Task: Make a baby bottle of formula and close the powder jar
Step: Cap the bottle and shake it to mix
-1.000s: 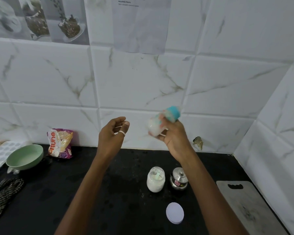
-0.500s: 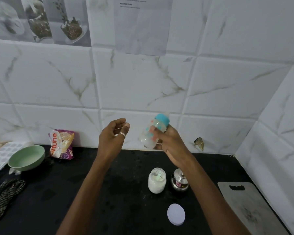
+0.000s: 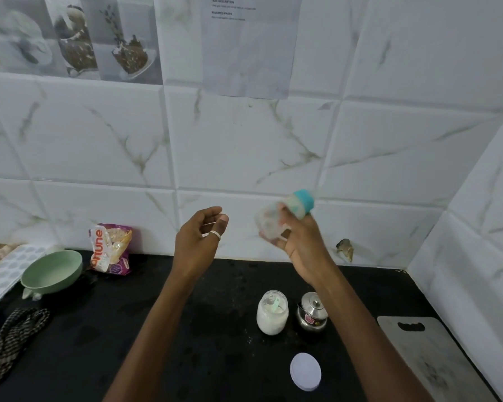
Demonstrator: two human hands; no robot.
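Right hand point(image 3: 298, 242) gripping baby bottle point(image 3: 282, 217), blurred, tilted, teal collar up-right, milky inside. Left hand point(image 3: 198, 236) loosely curled, empty. Powder jar point(image 3: 272, 312) lidless, white lid point(image 3: 305, 371) on counter.

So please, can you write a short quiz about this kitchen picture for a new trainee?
1. True or false: the powder jar already has its lid on.
2. Which hand grips the baby bottle? A) left hand B) right hand C) both
3. Fill in: right of the jar stands a small steel ____.

Key: 1. False; the lid lies flat on the black counter, nearer the camera. 2. B; the left hand is empty. 3. pot.
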